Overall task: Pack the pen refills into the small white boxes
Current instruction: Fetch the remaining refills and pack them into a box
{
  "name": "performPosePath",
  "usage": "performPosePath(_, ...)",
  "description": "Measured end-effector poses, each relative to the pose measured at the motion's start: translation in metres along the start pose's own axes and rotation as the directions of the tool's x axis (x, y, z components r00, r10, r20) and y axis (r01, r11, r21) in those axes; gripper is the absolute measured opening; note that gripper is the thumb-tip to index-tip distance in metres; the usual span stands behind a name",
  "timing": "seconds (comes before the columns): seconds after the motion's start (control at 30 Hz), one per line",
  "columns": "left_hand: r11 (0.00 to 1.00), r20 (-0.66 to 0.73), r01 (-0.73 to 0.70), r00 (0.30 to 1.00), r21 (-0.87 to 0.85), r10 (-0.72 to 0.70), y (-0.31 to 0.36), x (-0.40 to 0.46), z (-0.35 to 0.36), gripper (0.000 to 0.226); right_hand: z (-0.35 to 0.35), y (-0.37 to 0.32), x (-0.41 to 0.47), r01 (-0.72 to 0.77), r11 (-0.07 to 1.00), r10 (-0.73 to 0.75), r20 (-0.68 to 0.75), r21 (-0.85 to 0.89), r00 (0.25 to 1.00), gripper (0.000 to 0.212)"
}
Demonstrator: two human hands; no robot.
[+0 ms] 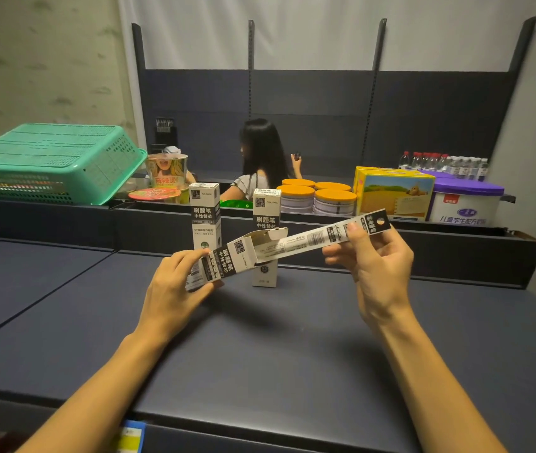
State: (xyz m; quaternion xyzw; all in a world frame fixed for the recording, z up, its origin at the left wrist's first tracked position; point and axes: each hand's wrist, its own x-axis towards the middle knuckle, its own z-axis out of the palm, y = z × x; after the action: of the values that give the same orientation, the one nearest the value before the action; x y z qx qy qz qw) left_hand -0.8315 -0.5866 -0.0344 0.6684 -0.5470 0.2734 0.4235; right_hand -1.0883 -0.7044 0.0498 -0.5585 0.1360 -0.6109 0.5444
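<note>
left hand (175,286) gripped open white box (224,261) | right hand (374,256) pinched refill pack (319,238), tip apparently inside | two boxes (204,217) upright on desk (260,338)

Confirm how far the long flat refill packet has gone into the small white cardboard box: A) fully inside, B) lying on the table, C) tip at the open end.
C: the right hand holds the refill packet with its tip at the open end of the box, gripped by the left hand.

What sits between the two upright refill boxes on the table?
Head view: nothing on the table between the left upright box and right upright box; only the open box, held above by the left hand, crosses that gap.
</note>
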Motion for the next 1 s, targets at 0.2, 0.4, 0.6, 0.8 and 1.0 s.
performPosePath(0.2, 1.0, 0.001, -0.028, 1.0, 0.003, 0.028, -0.001, 0.0, 0.0, 0.063, 0.004, 0.003, -0.003, -0.018, 1.0, 0.018, 0.023, 0.002, 1.0, 0.008)
performPosePath(0.4, 0.999, 0.023, -0.042, 0.999, 0.007, 0.042, 0.0, -0.001, 0.0, 0.065, 0.008, 0.006, -0.004, -0.003, 1.0, 0.004, 0.05, -0.027, 0.999, 0.007)
performPosePath(0.6, 0.999, 0.028, -0.046, 0.999, 0.021, 0.045, 0.001, -0.001, 0.0, 0.065, 0.016, 0.013, -0.011, -0.03, 0.998, 0.037, 0.137, -0.048, 0.99, 0.006)
performPosePath(0.8, 0.999, 0.02, -0.047, 0.999, 0.017, 0.046, 0.0, -0.001, 0.0, 0.062, 0.025, 0.023, -0.02, -0.05, 0.991, 0.083, 0.29, -0.121, 0.953, 0.005)
performPosePath(1.0, 0.999, 0.021, -0.027, 0.999, 0.019, 0.027, 0.0, -0.001, 0.0, 0.065, 0.023, 0.024, -0.022, 0.068, 0.98, -0.014, 0.273, -0.189, 0.962, 0.01)
